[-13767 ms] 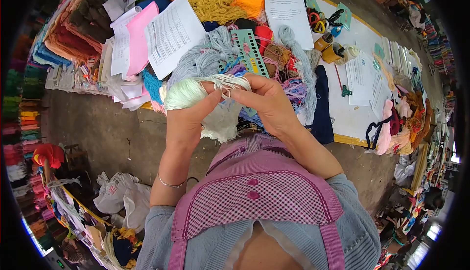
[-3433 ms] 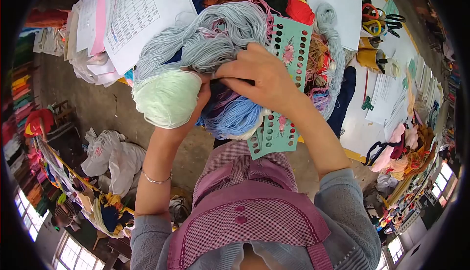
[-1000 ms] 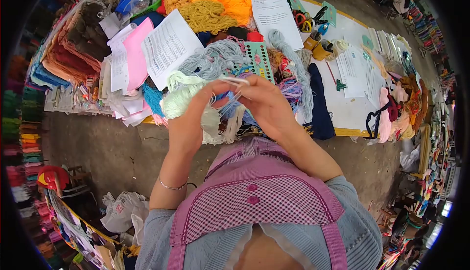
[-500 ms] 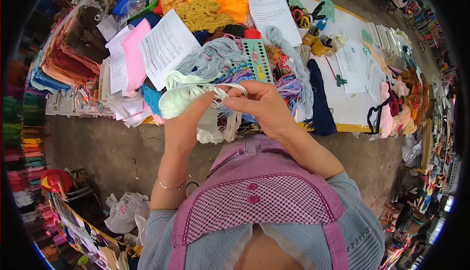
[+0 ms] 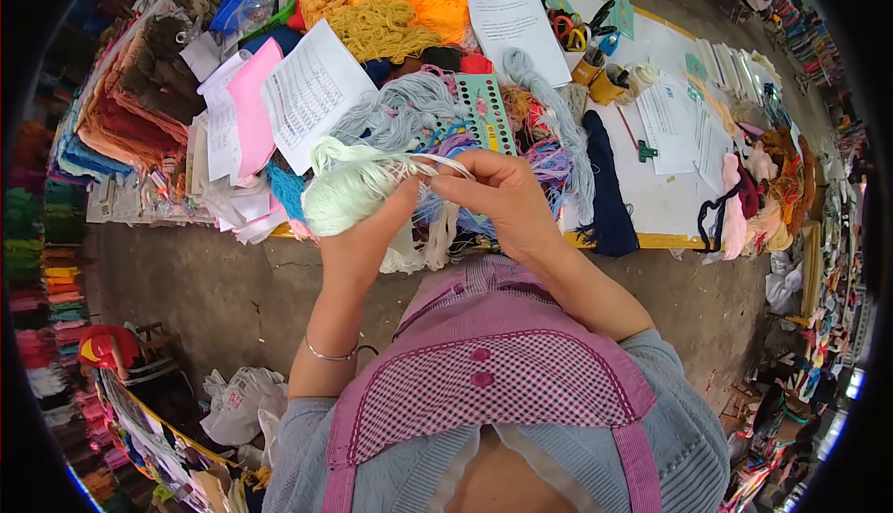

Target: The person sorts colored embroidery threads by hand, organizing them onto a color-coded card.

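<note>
A pale mint-green skein of yarn hangs over my left hand, whose fingers are mostly hidden behind it. Its narrow twisted end runs to the right into my right hand. The thumb and fingers of my right hand pinch the strands there, close beside my left thumb. Both hands are above the table's front edge. Just beyond them lie grey-blue yarn and a green card with holes and thread samples.
Orange and mustard yarn, printed sheets and a pink sheet cover the table's left and back. Pen holders, a navy skein and pink yarn are to the right. Plastic bags lie lower left.
My left hand has shifted slightly right and down, and the mint skein shows more fully over it. My right hand still pinches the strands and has hardly moved.
</note>
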The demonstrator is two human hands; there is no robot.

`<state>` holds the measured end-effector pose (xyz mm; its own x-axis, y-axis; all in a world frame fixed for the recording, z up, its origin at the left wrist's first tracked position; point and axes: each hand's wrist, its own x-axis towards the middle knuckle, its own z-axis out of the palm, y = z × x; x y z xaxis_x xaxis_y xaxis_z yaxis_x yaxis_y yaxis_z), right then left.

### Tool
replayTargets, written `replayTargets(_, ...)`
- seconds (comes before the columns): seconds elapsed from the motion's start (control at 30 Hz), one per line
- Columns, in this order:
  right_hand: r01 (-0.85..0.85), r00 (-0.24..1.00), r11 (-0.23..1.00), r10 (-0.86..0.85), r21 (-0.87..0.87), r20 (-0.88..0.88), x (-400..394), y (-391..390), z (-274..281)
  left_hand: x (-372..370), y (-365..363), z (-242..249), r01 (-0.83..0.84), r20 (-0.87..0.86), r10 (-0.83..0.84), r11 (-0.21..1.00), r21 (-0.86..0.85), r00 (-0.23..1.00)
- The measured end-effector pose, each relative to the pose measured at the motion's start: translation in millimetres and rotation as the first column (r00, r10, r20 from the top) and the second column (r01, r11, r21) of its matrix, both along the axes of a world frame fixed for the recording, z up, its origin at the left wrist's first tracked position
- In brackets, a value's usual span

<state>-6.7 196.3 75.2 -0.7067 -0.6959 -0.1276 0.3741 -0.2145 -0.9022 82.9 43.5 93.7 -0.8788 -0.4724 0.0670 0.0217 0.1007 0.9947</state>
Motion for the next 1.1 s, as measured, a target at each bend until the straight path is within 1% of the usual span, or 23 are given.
replayTargets(0.03, 0.0, 1.0, 1.0, 0.0, 0.0, -0.001, 0, -1, -1, -1, -1, -1, 0.0, -0.001, 0.0, 1.0, 0.0, 1.0)
replayTargets(0.07, 0.041, 0.999, 0.998, -0.04, -0.057, 0.018, 1, -4, -2, -2, -2, -2, 0.013, 0.017, -0.017, 0.978, 0.209, 1.0)
replayTargets(0.1, 0.081, 0.996, 0.99, -0.077, -0.114, 0.038, 1, -6, -3, -3, -3, -2, 0.021, 0.03, -0.037, 0.913, 0.408, 0.999)
replayTargets(0.13, 0.08, 0.996, 0.99, -0.076, -0.116, 0.038, -1, -6, -2, -5, -2, 2, 0.063, -0.011, -0.068, 0.835, 0.547, 0.998)
replayTargets(0.17, 0.065, 0.989, 0.983, -0.041, -0.169, 0.143, -4, -6, -1, -6, -1, 5, 0.061, -0.01, -0.066, 0.835, 0.546, 0.998)
replayTargets(0.2, 0.058, 0.97, 0.973, -0.002, -0.222, 0.244, -7, -5, -1, -8, -1, 8, 0.079, -0.016, -0.088, 0.783, 0.617, 0.996)
replayTargets(0.23, 0.023, 0.963, 0.967, 0.047, -0.253, 0.266, -9, -4, -7, -9, 0, 8, 0.097, -0.024, -0.11, 0.723, 0.684, 0.994)
replayTargets(0.27, 0.025, 0.962, 0.968, 0.045, -0.251, 0.268, -9, -5, -7, -9, 2, 7, 0.096, -0.022, -0.112, 0.722, 0.686, 0.993)
replayTargets(0.33, -0.096, 0.984, 0.987, 0.114, -0.131, 0.139, -7, -9, -8, -8, 8, 3, 0.082, -0.036, -0.075, 0.822, 0.563, 0.997)
replayTargets(0.37, -0.093, 0.979, 0.988, 0.113, -0.12, 0.169, -3, -9, -3, -8, 8, 1, 0.081, -0.034, -0.075, 0.822, 0.564, 0.997)
replayTargets(0.43, -0.084, 0.984, 0.99, 0.1, -0.111, 0.151, -2, -9, -3, -7, 8, -3, 0.051, 0.014, -0.059, 0.949, 0.312, 0.998)
replayTargets(0.47, -0.075, 0.988, 0.992, 0.088, -0.103, 0.128, -2, -9, -4, -7, 7, -5, 0.05, 0.014, -0.057, 0.949, 0.312, 0.998)
replayTargets(0.53, -0.069, 0.988, 0.991, 0.083, -0.11, 0.128, -3, -9, -3, -6, 2, -9, -0.021, 0.009, 0.019, 0.906, 0.423, 1.0)
replayTargets(0.57, -0.06, 0.989, 0.991, 0.075, -0.118, 0.128, -3, -9, -3, -6, 2, -7, -0.022, 0.009, 0.02, 0.906, 0.423, 1.0)
replayTargets(0.63, -0.049, 0.993, 0.993, 0.06, -0.111, 0.097, -3, -8, -2, -5, 1, -1, -0.062, 0.043, 0.047, 0.854, 0.517, 0.998)
replayTargets(0.67, -0.039, 0.997, 0.994, 0.046, -0.104, 0.067, -3, -8, -2, -5, 0, -1, -0.062, 0.042, 0.047, 0.854, 0.517, 0.998)
replayTargets(0.73, -0.026, 0.996, 0.991, 0.037, -0.129, 0.083, -5, -7, -5, -5, -3, -2, 0.089, -0.039, -0.081, 0.939, 0.332, 0.996)
replayTargets(0.8, -0.013, 0.995, 0.988, 0.028, -0.153, 0.098, -8, -8, -9, -7, -2, 0, 0.089, -0.031, -0.083, 0.941, 0.326, 0.996)
replayTargets(0.87, -0.066, 0.985, 0.98, 0.094, -0.187, 0.143, -13, -10, -9, -8, 0, 0, 0.088, -0.02, -0.086, 0.943, 0.32, 0.996)
replayTargets(0.93, -0.076, 0.987, 0.986, 0.095, -0.147, 0.127, -7, -13, 3, -9, 2, -2, 0.014, -0.019, -0.003, 0.794, 0.607, 1.0)
replayTargets(0.97, -0.086, 0.989, 0.991, 0.098, -0.107, 0.111, -4, -14, 7, -8, 4, 0, 0.015, -0.017, -0.005, 0.794, 0.607, 1.0)
replayTargets(1.03, -0.082, 0.991, 0.993, 0.091, -0.09, 0.099, -3, -15, 6, -8, 8, 6, 0.102, -0.072, -0.073, 0.782, 0.615, 0.995)
replayTargets(1.1, -0.084, 0.992, 0.994, 0.09, -0.072, 0.085, -3, -15, 7, -6, 3, 5, 0.132, -0.093, -0.095, 0.763, 0.633, 0.991)
